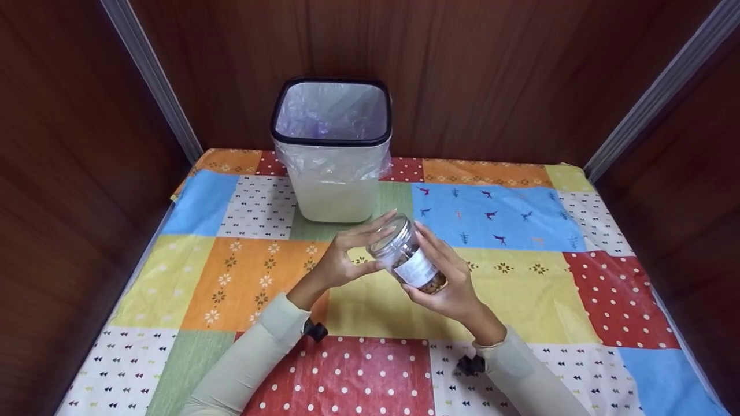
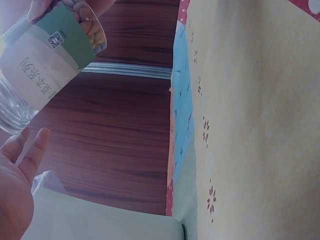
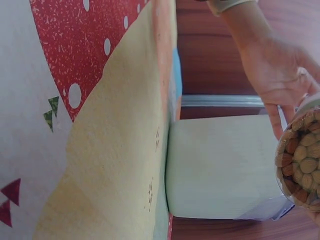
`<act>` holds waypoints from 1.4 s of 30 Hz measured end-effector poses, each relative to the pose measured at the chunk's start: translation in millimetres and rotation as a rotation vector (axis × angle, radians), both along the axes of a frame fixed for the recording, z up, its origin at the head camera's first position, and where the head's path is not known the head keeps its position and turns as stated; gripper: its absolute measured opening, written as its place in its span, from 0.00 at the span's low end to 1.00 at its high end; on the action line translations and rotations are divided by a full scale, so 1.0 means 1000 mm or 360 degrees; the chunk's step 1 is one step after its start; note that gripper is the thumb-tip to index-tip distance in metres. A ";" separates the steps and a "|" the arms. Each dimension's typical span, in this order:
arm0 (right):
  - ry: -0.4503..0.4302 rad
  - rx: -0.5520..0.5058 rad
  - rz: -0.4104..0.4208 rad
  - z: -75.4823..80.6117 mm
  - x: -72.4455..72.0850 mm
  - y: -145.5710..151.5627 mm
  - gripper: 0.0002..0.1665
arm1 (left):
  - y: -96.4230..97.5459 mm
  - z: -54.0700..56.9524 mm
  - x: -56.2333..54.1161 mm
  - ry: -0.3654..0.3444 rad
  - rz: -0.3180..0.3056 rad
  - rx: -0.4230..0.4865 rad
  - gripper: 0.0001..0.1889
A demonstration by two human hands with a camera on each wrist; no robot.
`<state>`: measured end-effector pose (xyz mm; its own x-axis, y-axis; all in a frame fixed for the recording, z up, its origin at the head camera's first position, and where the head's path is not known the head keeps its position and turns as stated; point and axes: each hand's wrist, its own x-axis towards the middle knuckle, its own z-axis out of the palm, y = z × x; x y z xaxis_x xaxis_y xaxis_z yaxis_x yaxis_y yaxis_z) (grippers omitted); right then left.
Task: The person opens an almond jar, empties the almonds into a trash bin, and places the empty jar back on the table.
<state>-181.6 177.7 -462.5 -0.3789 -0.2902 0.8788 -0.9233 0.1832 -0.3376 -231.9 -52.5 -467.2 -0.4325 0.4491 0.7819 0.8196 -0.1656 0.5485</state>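
Observation:
My right hand [image 1: 448, 280] grips a clear jar [image 1: 417, 268] of almonds around its body, thumb on the near side. The jar is tilted above the table, its silvery lid [image 1: 392, 237] toward the upper left. Beside the lid is my left hand [image 1: 352, 251], fingers reaching over its top and thumb below its edge. In the left wrist view those fingers look extended, with space between thumb and jar [image 2: 45, 65]. A green and white label with a QR code wraps the jar. Almonds [image 3: 305, 162] show through its base in the right wrist view.
A pale bin [image 1: 335, 190] with a black rim and clear plastic liner stands behind the hands, toward the table's back. A patchwork cloth [image 1: 370, 375] covers the table. Dark wood-grain panels [image 1: 462, 75] enclose the back and sides.

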 end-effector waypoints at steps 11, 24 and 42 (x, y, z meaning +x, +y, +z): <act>-0.0002 0.0029 0.0015 -0.017 -0.010 0.004 0.52 | -0.002 -0.004 -0.005 -0.0021 -0.0043 -0.0017 0.28; -0.0025 0.0047 0.0017 -0.018 -0.010 0.005 0.51 | -0.004 -0.002 -0.003 -0.0012 0.0073 -0.0018 0.28; -0.0027 0.0049 0.0017 -0.019 -0.012 0.005 0.51 | -0.003 0.000 -0.001 -0.0012 0.0125 -0.0044 0.27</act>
